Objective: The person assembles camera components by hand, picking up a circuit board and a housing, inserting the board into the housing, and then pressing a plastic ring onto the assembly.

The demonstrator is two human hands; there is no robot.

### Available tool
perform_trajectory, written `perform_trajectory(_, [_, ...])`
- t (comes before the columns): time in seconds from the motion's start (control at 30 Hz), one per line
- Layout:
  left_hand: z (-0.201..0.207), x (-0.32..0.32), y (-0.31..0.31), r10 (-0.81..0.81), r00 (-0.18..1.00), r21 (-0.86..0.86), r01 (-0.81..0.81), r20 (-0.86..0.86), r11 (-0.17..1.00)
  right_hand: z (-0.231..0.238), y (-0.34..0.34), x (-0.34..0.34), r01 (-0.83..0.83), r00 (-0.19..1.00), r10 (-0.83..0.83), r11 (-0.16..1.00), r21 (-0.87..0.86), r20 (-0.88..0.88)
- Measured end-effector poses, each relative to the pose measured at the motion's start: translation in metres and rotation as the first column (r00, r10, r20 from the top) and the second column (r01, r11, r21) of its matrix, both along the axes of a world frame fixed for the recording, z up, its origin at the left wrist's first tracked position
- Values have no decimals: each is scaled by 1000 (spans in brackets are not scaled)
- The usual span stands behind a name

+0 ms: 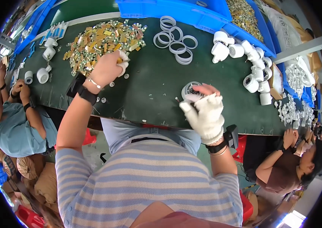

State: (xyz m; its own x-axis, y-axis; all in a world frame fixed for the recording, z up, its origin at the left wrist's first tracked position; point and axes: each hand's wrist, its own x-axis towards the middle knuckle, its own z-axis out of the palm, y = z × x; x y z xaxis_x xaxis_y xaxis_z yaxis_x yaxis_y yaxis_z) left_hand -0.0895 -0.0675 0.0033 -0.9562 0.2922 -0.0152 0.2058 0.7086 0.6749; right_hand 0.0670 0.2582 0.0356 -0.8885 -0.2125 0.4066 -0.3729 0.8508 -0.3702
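Note:
My left hand (pixel 109 68), with white coverings on some fingers, is at the near right edge of a heap of small yellow and green circuit boards (pixel 104 40). Its fingers are curled together in a pinch; what lies between them is hidden, though a bit of yellow shows. My right hand (pixel 206 116) wears a white glove with bare fingertips. Those fingers close around a white round lamp housing (pixel 185 91), whose dark inside faces up near the front of the table. A short wire end (pixel 177 99) sticks out beside the housing.
White rings (pixel 177 48) lie at the back middle. Several white lamp housings (pixel 250 83) stand to the right, with clear plastic pieces (pixel 296 110) beyond. A blue bin (pixel 176 13) borders the back. Small white discs (pixel 104 100) lie near my left wrist. People sit on both sides.

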Motion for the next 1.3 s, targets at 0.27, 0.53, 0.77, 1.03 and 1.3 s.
perform_trajectory(0.27, [-19,43,17,-230,942,-83,216,-246,973,-30,-18,9,56,993,-53,998,20,-104])
perform_trajectory(0.53, [-18,31,4,-333,929,-16,335,-160,942,-22,-4,9,49,999,-44,927,-371,23])
perform_trajectory(0.77, [-21,33,12,-230,951,30,241,-208,970,-13,-6,12,37,985,53,862,-506,161])
perform_trajectory(1.03, [-8,51,30,-251,909,-44,251,-333,967,-8,-6,4,-73,979,160,851,-519,125])
perform_trajectory(1.3, [-10,50,25,-119,972,61,134,-205,989,-7,-7,7,-67,980,152,856,-513,127])
